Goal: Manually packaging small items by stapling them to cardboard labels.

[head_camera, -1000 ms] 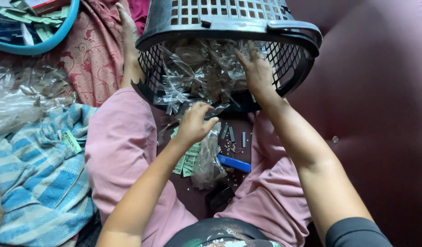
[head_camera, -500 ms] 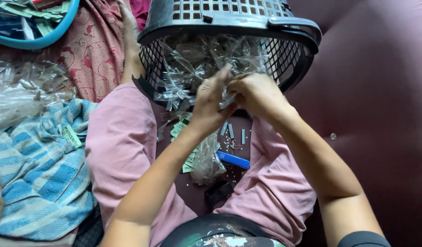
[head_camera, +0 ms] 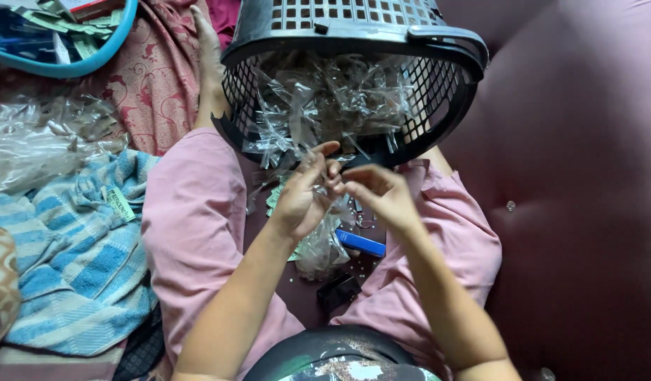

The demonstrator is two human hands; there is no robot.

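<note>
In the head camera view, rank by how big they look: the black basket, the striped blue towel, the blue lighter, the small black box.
1. Black basket and striped blue towel: alike, so unranked.
2. Small black box and blue lighter: also close, so unsure.

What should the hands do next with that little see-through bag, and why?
Probably pull the small clear bag open with the fingertips. Both hands, the left hand and the right hand, meet in front of the tipped black basket, pinching the bag between them, so it seems ready to be spread. What is inside is too small to tell.
</note>
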